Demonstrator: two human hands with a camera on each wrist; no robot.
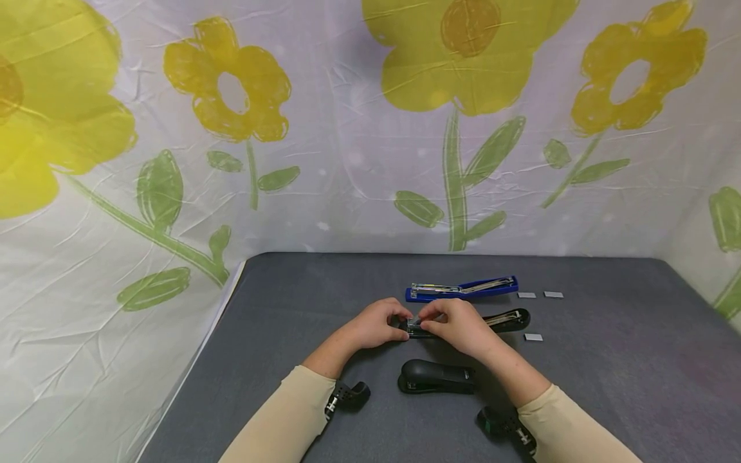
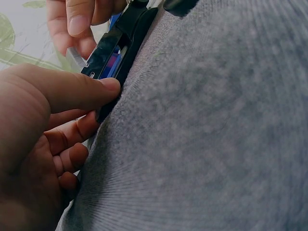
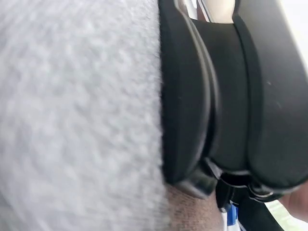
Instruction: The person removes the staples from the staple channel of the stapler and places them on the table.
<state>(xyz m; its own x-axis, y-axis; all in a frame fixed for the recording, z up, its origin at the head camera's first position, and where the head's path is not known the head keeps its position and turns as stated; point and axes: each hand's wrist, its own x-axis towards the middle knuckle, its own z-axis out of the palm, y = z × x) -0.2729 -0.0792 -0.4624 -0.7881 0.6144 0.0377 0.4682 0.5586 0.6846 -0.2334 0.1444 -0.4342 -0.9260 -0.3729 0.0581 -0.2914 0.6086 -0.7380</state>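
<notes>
A black stapler [image 1: 512,319] lies opened out flat on the table, its metal channel showing at the right end. At its left end, my left hand [image 1: 376,325] grips the stapler between thumb and fingers; the left wrist view shows the thumb pressed along the stapler's black body [image 2: 98,57]. My right hand [image 1: 463,325] reaches over the stapler's middle, hiding it, and pinches a small grey staple strip [image 1: 415,320] close over the left end. In the left wrist view that strip [image 2: 75,58] sticks up beside the right fingertips.
Behind lies an opened blue stapler [image 1: 463,291]. A closed black stapler [image 1: 437,378] sits nearer me, filling much of the right wrist view. To the right are staple strips: two at the back [image 1: 553,294] and one in front [image 1: 533,337]. A flowered curtain [image 1: 347,161] hangs behind the grey table.
</notes>
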